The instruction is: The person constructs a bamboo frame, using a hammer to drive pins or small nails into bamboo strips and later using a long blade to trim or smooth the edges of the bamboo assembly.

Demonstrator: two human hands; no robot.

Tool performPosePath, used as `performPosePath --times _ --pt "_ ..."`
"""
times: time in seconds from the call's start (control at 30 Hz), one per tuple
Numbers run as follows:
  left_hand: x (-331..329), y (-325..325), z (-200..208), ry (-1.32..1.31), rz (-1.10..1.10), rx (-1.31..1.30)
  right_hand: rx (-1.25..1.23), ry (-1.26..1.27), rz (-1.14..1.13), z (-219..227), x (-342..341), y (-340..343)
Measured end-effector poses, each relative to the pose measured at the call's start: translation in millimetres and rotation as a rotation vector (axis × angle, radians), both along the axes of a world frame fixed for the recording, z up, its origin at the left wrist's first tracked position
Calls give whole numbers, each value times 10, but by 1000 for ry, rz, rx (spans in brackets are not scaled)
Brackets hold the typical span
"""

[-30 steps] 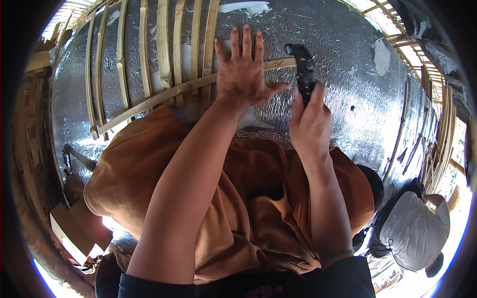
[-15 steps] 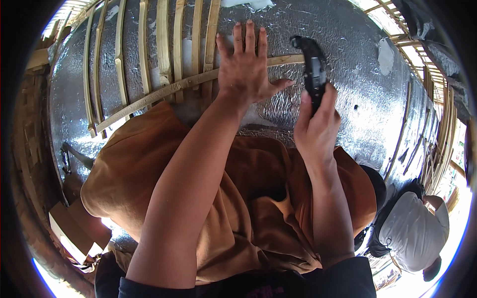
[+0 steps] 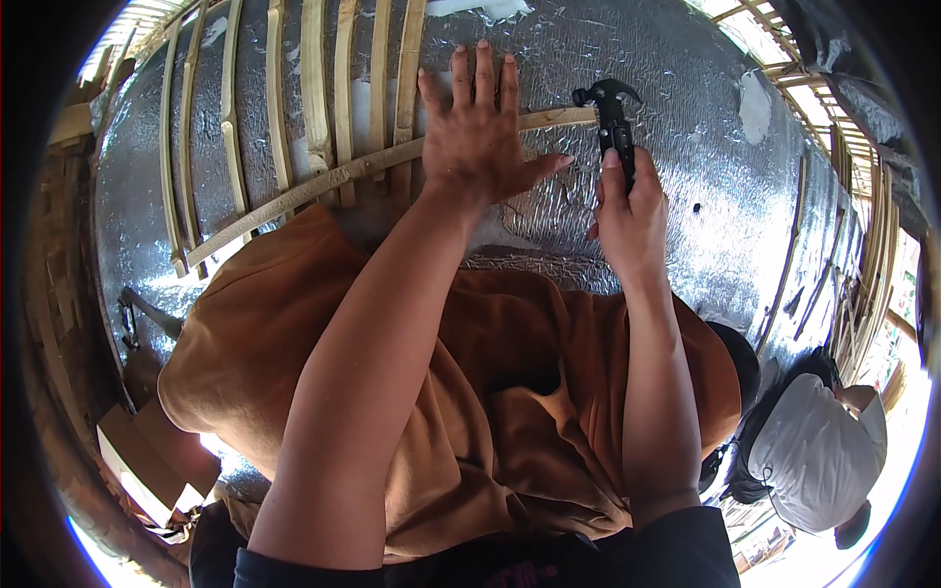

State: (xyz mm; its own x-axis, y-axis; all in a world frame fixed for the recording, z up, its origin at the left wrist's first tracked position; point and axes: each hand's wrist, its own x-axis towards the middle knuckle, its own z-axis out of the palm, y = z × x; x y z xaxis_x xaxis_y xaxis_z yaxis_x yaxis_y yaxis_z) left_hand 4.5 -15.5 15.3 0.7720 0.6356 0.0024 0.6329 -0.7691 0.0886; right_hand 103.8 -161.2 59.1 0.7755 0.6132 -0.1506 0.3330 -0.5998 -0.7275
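My left hand (image 3: 472, 147) lies flat with fingers spread, pressing on a long curved bamboo strip (image 3: 314, 184) that runs crosswise beneath it. Several upright bamboo slats (image 3: 316, 93) stand side by side to its left, and the strip crosses their lower ends. All of this rests on a silver foil sheet (image 3: 706, 171). In my right hand (image 3: 632, 220) is a small black claw hammer (image 3: 615, 127), gripped by its handle. The hammer's head is at the strip's right end; whether it touches the strip I cannot tell.
Brown cloth (image 3: 284, 304) covers my legs below the strip. An open cardboard box (image 3: 132, 451) sits at the lower left. A person in a pale shirt (image 3: 814, 456) is at the lower right. More bamboo strips (image 3: 867, 265) lie along the right edge.
The hammer, blurred and tilted before, now shows sharply slightly lower, its claw visible to the right. My right hand has shifted a little with it. My left hand remains pressed on the strip.
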Motion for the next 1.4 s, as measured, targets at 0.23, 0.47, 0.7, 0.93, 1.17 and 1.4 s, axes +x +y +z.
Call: performPosePath --times 0.23,0.47,0.7,0.93,1.17,1.4 --pt "-4 2 15 29 10 -18 -75 144 10 -40 25 -10" --pt "-1 -4 12 38 8 -11 -75 140 16 39 -11 3" --pt "-2 -3 3 17 3 -24 -85 154 16 64 -31 12" --pt "-7 3 28 26 14 -17 -174 52 84 80 -75 47" --pt "1 -11 56 41 12 -16 -118 40 47 -1 -20 24" --pt "-12 -14 68 47 1 1 -68 -20 74 -89 -42 33"
